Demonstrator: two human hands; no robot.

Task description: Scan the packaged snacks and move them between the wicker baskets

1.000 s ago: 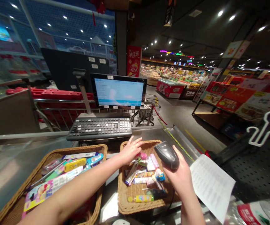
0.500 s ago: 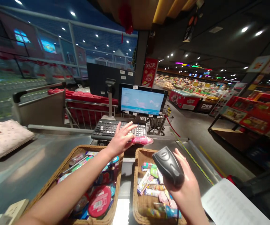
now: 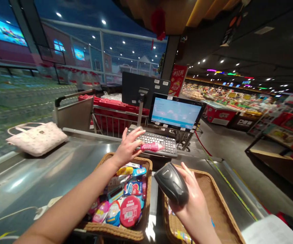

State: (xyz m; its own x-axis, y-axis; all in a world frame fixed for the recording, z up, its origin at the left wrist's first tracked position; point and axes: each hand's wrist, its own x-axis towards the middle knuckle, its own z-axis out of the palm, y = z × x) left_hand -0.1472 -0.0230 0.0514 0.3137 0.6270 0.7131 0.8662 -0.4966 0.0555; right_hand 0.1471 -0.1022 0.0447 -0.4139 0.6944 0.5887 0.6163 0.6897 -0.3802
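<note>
My left hand reaches out over the near-left side of the black keyboard. A pink pointed packet is gripped at its end under the thumb side, while the upper fingers stay stretched. In my right hand is a black barcode scanner, its head tilted up and to the left. Below my left arm stands a wicker basket full of small packaged goods, among them a round red tub. Another wicker basket lies under my right hand, which hides most of its contents.
A lit monitor stands behind the keyboard. On the metal counter are a pale handbag at left and white paper at right. A white cable runs along the lower left. Shopping carts and store shelves lie beyond.
The view has turned left, so the counter things sit further right. My left hand has shifted left off the keyboard's middle, still with the pink packet. The scanner stays in my right hand.
</note>
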